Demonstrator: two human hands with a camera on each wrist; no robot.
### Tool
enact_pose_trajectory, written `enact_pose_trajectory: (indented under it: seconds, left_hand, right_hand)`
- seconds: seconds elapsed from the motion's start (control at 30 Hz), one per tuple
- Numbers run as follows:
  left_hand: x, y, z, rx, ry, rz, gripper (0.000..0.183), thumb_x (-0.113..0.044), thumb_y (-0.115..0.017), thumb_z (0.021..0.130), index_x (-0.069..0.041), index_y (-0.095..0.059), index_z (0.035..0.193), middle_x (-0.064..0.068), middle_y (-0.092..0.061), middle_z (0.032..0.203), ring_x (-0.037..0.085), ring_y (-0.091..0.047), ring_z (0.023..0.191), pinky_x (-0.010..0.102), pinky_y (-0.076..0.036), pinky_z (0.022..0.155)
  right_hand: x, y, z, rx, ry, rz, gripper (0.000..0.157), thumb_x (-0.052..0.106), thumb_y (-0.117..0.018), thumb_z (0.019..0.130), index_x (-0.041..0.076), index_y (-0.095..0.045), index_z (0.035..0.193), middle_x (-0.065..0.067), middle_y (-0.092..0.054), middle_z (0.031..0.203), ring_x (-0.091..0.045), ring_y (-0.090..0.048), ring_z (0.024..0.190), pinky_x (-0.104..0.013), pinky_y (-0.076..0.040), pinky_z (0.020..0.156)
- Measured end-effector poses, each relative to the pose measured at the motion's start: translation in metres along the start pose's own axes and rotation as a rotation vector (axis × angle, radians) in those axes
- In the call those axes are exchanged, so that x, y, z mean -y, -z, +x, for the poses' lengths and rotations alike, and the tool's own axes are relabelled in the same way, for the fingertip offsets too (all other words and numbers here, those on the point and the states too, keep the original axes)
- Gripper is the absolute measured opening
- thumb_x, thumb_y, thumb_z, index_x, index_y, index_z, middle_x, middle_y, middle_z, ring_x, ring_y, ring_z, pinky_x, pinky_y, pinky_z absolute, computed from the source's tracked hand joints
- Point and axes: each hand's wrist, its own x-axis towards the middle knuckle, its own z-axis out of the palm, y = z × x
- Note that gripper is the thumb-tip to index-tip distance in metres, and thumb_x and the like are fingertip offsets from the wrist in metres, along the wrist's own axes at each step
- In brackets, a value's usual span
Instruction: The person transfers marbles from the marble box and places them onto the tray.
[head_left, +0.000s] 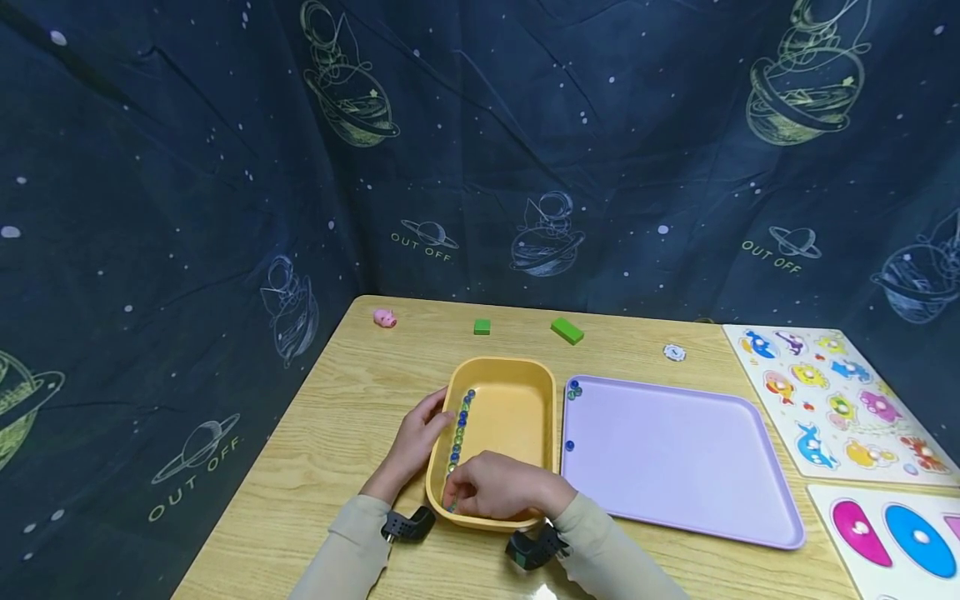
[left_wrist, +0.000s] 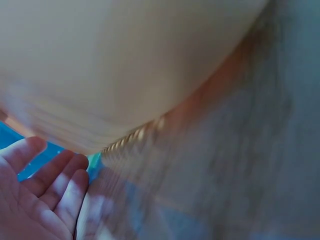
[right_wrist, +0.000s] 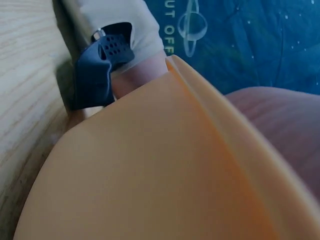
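Observation:
A deep yellow bin [head_left: 517,362] stands on the table, with a line of blue and green glass marbles [head_left: 455,447] along its left inner wall. My left hand [head_left: 415,435] holds the bin's left side, its thumb over the rim; in the left wrist view the fingers show beside a blurred surface. Down in the near left corner of the bin, my right hand [head_left: 498,486] has its fingers curled and pinches a marble [head_left: 450,507], mostly hidden by the fingertips. From the right wrist view, the bin wall [right_wrist: 130,165] covers most of that hand.
Right of the bin lies a purple tray [head_left: 675,467] with several marbles [head_left: 573,390] by its left edge. Farther back are a pink pig [head_left: 385,318], green blocks [head_left: 567,331] and a poker chip [head_left: 674,352]. Puzzle boards [head_left: 847,400] line the right side.

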Motion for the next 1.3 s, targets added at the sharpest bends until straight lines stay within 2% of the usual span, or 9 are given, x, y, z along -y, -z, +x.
enact_pose_trajectory:
  seconds: [0.37, 0.5, 0.63, 0.73, 0.8, 1.0, 1.13, 1.3]
  left_hand:
    - [0.000, 0.000, 0.000, -0.003, -0.001, 0.009, 0.040, -0.018, -0.051, 0.092, -0.019, -0.048, 0.132, 0.006, -0.057, 0.118, 0.020, -0.058, 0.095, 0.027, -0.050, 0.073]
    - [-0.014, 0.000, -0.005, 0.020, -0.006, -0.005, 0.041, -0.015, -0.050, 0.092, -0.012, -0.045, 0.133, 0.014, -0.055, 0.120, 0.026, -0.057, 0.097, 0.025, -0.050, 0.073]
    - [-0.013, 0.000, -0.005, 0.025, -0.027, 0.000, 0.042, -0.015, -0.049, 0.093, -0.008, -0.044, 0.134, 0.018, -0.055, 0.119, 0.028, -0.057, 0.097, 0.026, -0.051, 0.073]
    - [0.000, 0.000, 0.000, 0.010, -0.062, 0.022, 0.042, -0.018, -0.049, 0.092, -0.009, -0.045, 0.133, 0.016, -0.057, 0.116, 0.023, -0.059, 0.093, 0.026, -0.052, 0.071]
    - [0.001, 0.000, 0.000, 0.005, -0.064, 0.031, 0.042, -0.018, -0.049, 0.092, -0.010, -0.045, 0.133, 0.015, -0.057, 0.114, 0.023, -0.059, 0.092, 0.026, -0.052, 0.071]
    - [-0.003, -0.001, 0.000, 0.009, 0.012, -0.007, 0.041, -0.022, -0.051, 0.093, -0.019, -0.045, 0.133, 0.011, -0.057, 0.115, 0.024, -0.059, 0.093, 0.027, -0.051, 0.072]
    - [-0.004, 0.000, -0.001, 0.013, 0.023, -0.022, 0.043, -0.022, -0.051, 0.093, -0.016, -0.043, 0.135, 0.014, -0.055, 0.118, 0.028, -0.058, 0.094, 0.027, -0.051, 0.072]
    - [-0.003, -0.001, 0.000, 0.012, 0.028, -0.020, 0.042, -0.022, -0.051, 0.093, -0.019, -0.044, 0.134, 0.012, -0.056, 0.117, 0.025, -0.058, 0.094, 0.027, -0.050, 0.073]
  right_hand:
    - [0.001, 0.000, 0.001, -0.002, 0.052, 0.038, 0.009, 0.010, -0.060, 0.084, 0.018, -0.064, 0.084, 0.017, -0.058, 0.071, 0.007, -0.053, 0.066, -0.009, -0.043, 0.062]
    - [0.001, 0.003, 0.001, -0.058, 0.049, 0.073, 0.009, 0.010, -0.060, 0.083, 0.019, -0.063, 0.082, 0.017, -0.058, 0.071, 0.006, -0.053, 0.064, -0.011, -0.044, 0.060]
    - [0.003, 0.013, -0.004, -0.130, 0.032, 0.088, 0.007, 0.011, -0.059, 0.085, 0.016, -0.064, 0.085, 0.016, -0.060, 0.074, 0.004, -0.053, 0.065, -0.013, -0.043, 0.058]
    - [0.003, 0.024, -0.010, -0.183, -0.005, 0.081, 0.008, 0.012, -0.058, 0.085, 0.015, -0.065, 0.087, 0.015, -0.060, 0.076, 0.001, -0.052, 0.064, -0.014, -0.043, 0.057]
    - [0.002, 0.031, -0.014, -0.223, -0.042, 0.093, 0.008, 0.012, -0.058, 0.085, 0.017, -0.065, 0.086, 0.014, -0.060, 0.077, -0.002, -0.052, 0.064, -0.016, -0.042, 0.056]
    - [-0.009, 0.052, -0.030, -0.335, -0.132, 0.153, 0.008, 0.015, -0.059, 0.086, 0.022, -0.063, 0.086, 0.010, -0.060, 0.078, -0.009, -0.053, 0.067, -0.021, -0.043, 0.056]
    - [-0.026, 0.066, -0.043, -0.433, -0.188, 0.132, 0.009, 0.015, -0.059, 0.086, 0.021, -0.065, 0.087, 0.008, -0.061, 0.080, -0.011, -0.052, 0.067, -0.023, -0.044, 0.057]
    - [-0.056, 0.083, -0.063, -0.578, -0.330, 0.107, 0.013, 0.013, -0.055, 0.086, 0.016, -0.066, 0.091, 0.004, -0.062, 0.084, -0.014, -0.051, 0.069, -0.027, -0.044, 0.059]
